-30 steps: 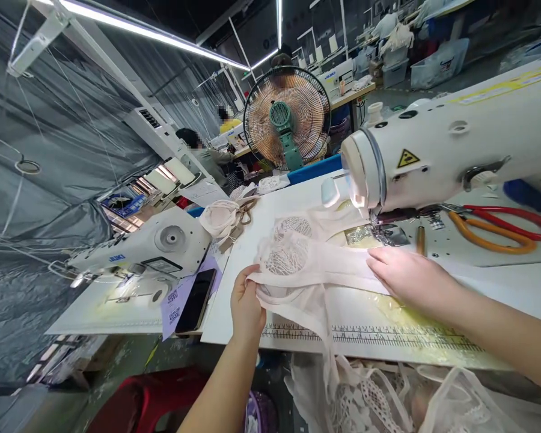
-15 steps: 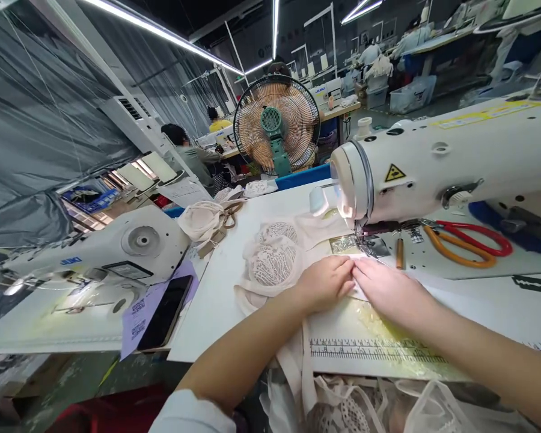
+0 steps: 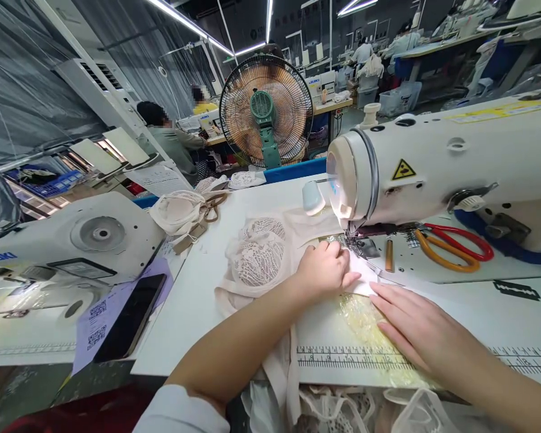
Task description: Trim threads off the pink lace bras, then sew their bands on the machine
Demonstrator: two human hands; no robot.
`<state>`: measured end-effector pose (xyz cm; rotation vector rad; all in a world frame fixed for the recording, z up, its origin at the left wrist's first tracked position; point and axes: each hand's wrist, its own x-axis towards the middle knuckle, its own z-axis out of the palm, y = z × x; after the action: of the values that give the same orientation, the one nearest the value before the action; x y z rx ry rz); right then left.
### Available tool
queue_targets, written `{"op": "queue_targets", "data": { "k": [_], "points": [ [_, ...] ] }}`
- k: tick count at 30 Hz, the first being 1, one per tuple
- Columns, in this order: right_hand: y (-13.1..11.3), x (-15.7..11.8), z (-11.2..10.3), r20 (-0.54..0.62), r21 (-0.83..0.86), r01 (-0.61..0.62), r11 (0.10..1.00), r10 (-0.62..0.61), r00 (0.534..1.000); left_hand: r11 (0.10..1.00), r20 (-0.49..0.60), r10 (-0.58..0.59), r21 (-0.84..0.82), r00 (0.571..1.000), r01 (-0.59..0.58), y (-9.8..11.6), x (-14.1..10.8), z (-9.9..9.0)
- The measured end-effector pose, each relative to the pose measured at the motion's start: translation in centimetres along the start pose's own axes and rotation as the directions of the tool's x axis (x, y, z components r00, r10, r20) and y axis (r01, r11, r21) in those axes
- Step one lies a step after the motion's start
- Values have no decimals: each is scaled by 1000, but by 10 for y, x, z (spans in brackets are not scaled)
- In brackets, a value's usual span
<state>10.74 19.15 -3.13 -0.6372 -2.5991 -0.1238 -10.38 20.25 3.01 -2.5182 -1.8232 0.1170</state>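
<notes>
A beige lace bra (image 3: pixel 259 258) lies on the sewing table, its band reaching toward the sewing machine (image 3: pixel 397 168). Close to the needle, my left hand (image 3: pixel 324 267) is closed with curled fingers on a white fabric edge (image 3: pixel 359 281); the fingertips' exact grip is partly hidden. My right hand (image 3: pixel 419 322) rests flat, fingers stretched out, its fingertips at the right end of that fabric. A thin metal strip (image 3: pixel 381 270) runs between the presser foot area and my right hand.
Right of the needle lie scissors (image 3: pixel 451 249) with orange and red handles, a small wooden-handled tool (image 3: pixel 389 255) and a black blade (image 3: pixel 517 290). A phone (image 3: pixel 130 316) and second machine (image 3: pixel 99 234) stand left. Beyond is a fan (image 3: pixel 264 111). More lace pieces (image 3: pixel 338 412) hang at the front edge.
My hands, together at the fabric before, are now apart. The right has drawn back toward me and flattened; the left has curled nearer the needle. The view has shifted slightly.
</notes>
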Motion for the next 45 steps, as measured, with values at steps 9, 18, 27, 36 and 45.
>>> {"op": "queue_targets", "data": {
  "k": [9, 18, 27, 36, 45],
  "points": [
    [-5, 2, 0, -29, 29, -37, 999, 38, 999, 1000, -21, 6, -20, 1000, -6, -3, 0, 4],
    [-15, 28, 7, -111, 6, -49, 999, 49, 993, 976, -189, 198, 131, 962, -175, 0, -6, 7],
    [-15, 26, 11, -104, 73, -44, 996, 51, 993, 971, -214, 235, 107, 948, -216, 4, -36, 10],
    [-9, 20, 2, -82, 166, -45, 985, 60, 995, 955, -216, 293, 25, 931, -295, -23, -22, 14],
    [-9, 23, 0, -48, 179, -59, 982, 69, 996, 953, -182, 303, 33, 935, -303, -41, -7, 6]
  ]
}}
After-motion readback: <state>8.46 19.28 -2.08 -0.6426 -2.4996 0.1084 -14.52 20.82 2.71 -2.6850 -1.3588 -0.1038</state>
